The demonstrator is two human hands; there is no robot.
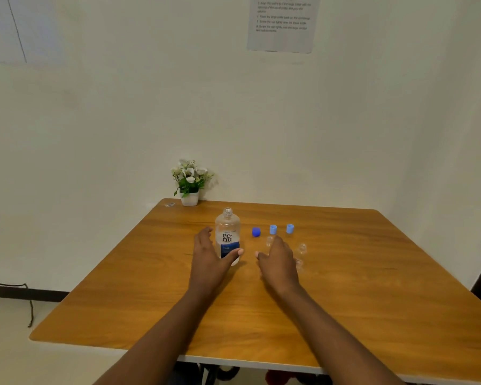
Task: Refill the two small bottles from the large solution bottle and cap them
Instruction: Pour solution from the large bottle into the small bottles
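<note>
The large clear solution bottle, uncapped, with a white and blue label, stands upright on the wooden table. My left hand curls around its lower part, thumb across the front and fingers behind; whether it grips is unclear. My right hand hovers open, covering most of one small clear bottle. The second small clear bottle stands just right of that hand. Behind them lie a dark blue cap and two light blue caps.
A small white pot of artificial flowers sits at the table's back left corner against the wall. A printed sheet hangs on the wall above. A cable trails on the floor at left.
</note>
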